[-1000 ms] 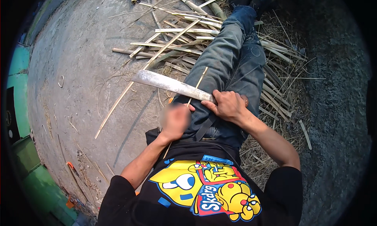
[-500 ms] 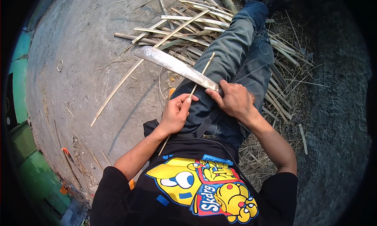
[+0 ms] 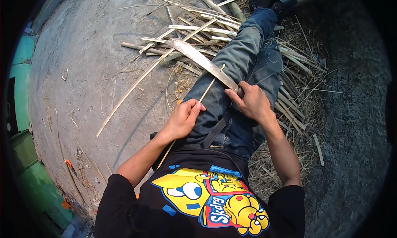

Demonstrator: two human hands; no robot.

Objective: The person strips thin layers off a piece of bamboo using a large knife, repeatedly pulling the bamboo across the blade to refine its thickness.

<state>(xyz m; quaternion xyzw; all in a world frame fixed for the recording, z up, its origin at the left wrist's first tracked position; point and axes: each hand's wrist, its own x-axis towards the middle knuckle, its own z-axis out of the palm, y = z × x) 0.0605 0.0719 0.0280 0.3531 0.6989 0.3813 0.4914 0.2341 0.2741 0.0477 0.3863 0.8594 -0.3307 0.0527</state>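
The right hand (image 3: 252, 103) is clenched on the handle of a long, broad, dull grey blade (image 3: 202, 61). The left hand (image 3: 182, 120) pinches a thin, pale bamboo strip (image 3: 209, 88) lying across the jeans-clad thigh (image 3: 231, 72), under the blade's edge.

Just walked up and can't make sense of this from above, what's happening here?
A person sits on a concrete floor with legs stretched out. The right hand grips the handle of a long, broad blade, and the left hand pinches a thin bamboo strip lying across the lap. The blade crosses the strip near its far end. Split bamboo slats and shavings lie around the legs.
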